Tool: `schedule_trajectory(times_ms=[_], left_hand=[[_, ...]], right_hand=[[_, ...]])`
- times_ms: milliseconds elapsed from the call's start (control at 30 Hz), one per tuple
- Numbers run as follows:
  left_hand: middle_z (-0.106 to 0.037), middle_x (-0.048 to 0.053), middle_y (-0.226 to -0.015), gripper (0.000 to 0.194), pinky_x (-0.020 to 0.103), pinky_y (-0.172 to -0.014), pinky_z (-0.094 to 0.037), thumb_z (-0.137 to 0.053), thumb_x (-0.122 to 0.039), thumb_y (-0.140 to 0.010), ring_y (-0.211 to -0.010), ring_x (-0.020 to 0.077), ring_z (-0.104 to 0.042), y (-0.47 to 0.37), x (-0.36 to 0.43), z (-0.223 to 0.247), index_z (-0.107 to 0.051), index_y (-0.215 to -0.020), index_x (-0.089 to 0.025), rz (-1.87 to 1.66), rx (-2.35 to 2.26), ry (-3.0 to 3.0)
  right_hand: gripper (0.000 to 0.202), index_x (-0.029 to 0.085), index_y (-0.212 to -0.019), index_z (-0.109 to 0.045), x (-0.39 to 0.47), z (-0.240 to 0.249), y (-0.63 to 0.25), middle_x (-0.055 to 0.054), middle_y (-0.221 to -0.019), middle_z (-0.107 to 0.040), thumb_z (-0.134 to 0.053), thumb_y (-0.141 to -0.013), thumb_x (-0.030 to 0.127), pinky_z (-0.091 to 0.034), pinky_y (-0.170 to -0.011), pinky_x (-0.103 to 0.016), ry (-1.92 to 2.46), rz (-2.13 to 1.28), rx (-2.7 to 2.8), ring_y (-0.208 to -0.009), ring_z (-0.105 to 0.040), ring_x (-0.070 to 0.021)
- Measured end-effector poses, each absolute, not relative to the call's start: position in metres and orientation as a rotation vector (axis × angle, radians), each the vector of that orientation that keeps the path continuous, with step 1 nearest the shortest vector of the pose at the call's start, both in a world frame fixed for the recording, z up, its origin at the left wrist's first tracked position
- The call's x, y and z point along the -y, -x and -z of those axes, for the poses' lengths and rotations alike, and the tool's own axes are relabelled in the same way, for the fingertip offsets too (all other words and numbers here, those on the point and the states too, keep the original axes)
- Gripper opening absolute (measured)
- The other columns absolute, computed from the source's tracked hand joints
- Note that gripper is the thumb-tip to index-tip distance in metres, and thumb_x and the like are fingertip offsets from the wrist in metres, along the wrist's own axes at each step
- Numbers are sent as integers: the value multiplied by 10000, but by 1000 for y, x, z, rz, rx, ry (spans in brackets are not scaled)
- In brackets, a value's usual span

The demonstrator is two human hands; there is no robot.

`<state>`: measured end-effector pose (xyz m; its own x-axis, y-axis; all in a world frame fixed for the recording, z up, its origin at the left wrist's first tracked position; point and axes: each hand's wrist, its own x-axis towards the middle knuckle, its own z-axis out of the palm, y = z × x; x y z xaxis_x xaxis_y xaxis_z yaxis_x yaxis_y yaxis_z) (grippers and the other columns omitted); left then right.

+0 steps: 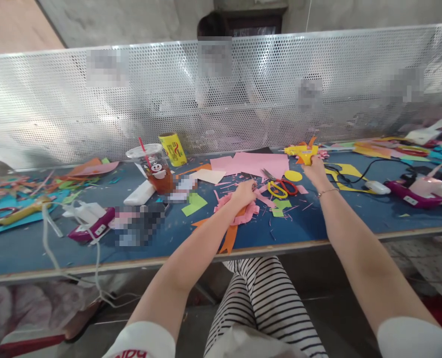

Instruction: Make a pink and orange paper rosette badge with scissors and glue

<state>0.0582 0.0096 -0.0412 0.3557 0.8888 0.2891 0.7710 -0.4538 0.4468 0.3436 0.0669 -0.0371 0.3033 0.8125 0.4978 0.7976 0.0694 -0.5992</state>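
My left hand [245, 193] is closed on a pink paper strip [266, 199], just over a ruffled pink paper piece [249, 215] with orange tails [229, 239] lying at the table's front. To the right and farther back, my right hand [315, 169] is wrapped round a yellow glue gun [303, 153], whose nozzle points left. Between my hands lie scissors [280, 186] with red and yellow handles and a yellow paper oval [293, 175]. Pink sheets [260, 163] are spread behind them, and green paper pieces [281, 207] lie in front.
A plastic cup [157, 171] with a straw and a yellow can [172, 149] stand back left. Purple power strips [415, 194] with cords sit at both sides. A perforated metal screen [150, 104] closes off the back; a person is behind it. Paper scraps litter the blue table [299, 228].
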Motion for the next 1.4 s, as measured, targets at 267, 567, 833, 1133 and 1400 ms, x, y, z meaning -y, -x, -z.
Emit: schedule_trajectory(times_ms=[267,567,833,1133,1400], left_hand=[[-663,27,-873,224,239,-737,-468,-537,-109,-615,-809,152,-598,-52,-7,31,-628,-813,-161,-903,-1368,-2206],[-602,4,-692,112,252,-654,-448,-586,-250,-651,-667,123,-553,-38,-20,29,-577,-694,-147,-1155,-1396,-2019],[-635,15,-805,155,246,-703,-455,-539,-175,-668,-729,125,-570,-31,-26,28,-615,-801,-152,-1228,-1359,-2006],[-634,14,-710,100,238,-668,-463,-544,-159,-661,-688,129,-581,-21,-27,25,-609,-736,-155,-1150,-1515,-1996],[-640,18,-708,104,250,-686,-462,-544,-179,-663,-704,144,-590,-19,-30,28,-615,-739,-163,-1094,-1581,-1997]], right_hand=[[421,96,-1076,-511,-49,32,-312,-154,-1044,-605,-475,-674,219,-429,-776,-340,1577,-189,1569,-940,-555,-252],[444,128,-1014,-557,-30,20,-291,-115,-946,-627,-562,-689,430,-448,-740,-340,1469,-178,1643,-850,-589,-229],[524,128,-1061,-540,-26,16,-278,-131,-966,-628,-565,-680,486,-444,-778,-379,1571,60,1675,-909,-585,-268],[396,128,-969,-571,-23,18,-280,-129,-859,-653,-531,-722,435,-453,-651,-317,1712,231,1951,-788,-614,-256],[445,115,-1077,-539,-29,24,-283,-156,-935,-641,-526,-761,429,-432,-674,-317,1742,260,2149,-842,-604,-272]])
